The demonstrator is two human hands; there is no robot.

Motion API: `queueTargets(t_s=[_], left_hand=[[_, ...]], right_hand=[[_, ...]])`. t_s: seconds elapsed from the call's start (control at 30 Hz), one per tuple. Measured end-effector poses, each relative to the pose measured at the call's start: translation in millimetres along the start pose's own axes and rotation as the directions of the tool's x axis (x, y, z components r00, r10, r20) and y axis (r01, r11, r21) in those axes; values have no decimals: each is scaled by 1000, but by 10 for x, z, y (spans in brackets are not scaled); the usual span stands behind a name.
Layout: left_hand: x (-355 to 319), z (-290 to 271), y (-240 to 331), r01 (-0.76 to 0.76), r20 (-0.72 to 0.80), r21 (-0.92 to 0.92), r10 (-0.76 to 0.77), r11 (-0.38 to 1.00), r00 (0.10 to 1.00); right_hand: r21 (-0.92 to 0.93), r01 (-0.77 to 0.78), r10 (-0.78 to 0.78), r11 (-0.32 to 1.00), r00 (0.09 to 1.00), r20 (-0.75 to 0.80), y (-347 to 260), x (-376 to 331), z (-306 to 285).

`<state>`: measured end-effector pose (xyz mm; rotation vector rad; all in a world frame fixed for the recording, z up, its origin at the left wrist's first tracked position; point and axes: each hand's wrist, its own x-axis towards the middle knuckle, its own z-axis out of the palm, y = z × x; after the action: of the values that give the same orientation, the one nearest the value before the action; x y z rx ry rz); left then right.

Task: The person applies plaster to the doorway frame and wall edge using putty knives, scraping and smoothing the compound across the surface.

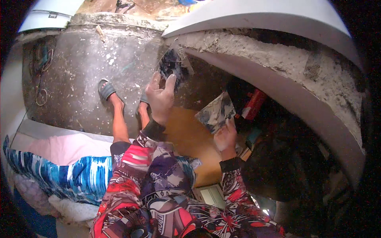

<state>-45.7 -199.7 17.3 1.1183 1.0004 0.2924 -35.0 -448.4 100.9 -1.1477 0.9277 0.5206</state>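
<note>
My left hand (160,99) is raised in front of me, its fingers at the lower edge of a thin, glossy dark sheet (174,63) with a pale border. Lower and to the right, my right hand (225,137) pinches the corner of a second thin, squarish sheet (216,112) with a grey, white and black mottled surface. The two sheets are apart. What they are made of I cannot tell. Both sleeves are patterned in red, black and white.
Below the sheets is a brown wooden surface (184,131). A red cylinder (254,104) stands in shadow at right, under a rough concrete ledge (278,65). Blue-and-white striped cloth (63,174) and pink cloth (67,148) lie at left. A grey sandal (106,90) rests on the speckled floor (79,91).
</note>
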Motion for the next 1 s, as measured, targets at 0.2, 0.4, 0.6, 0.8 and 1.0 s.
queueTargets(t_s=[0.2, 0.4, 0.6, 0.8, 1.0], left_hand=[[-103, -6, 39, 87, 86, -95, -79, 992, 993], [-116, -440, 159, 44, 171, -105, -25, 993, 985], [-192, -743, 350, -25, 117, 87, 14, 996, 993], [-495, -704, 359, 253, 168, -103, -234, 962, 958], [-594, -639, 185, 381, 216, -176, -342, 908, 915]], right_hand=[[164, -139, 121, 977, 986, 115, -122, 198, -218], [-159, 115, -112, 981, 993, 27, 27, 188, 393], [-63, 89, -84, 994, 994, 68, 84, 227, 648], [-63, 179, -164, 982, 967, 193, 268, 306, 889], [-755, 650, -448, 84, 701, 554, 479, 84, 1123]])
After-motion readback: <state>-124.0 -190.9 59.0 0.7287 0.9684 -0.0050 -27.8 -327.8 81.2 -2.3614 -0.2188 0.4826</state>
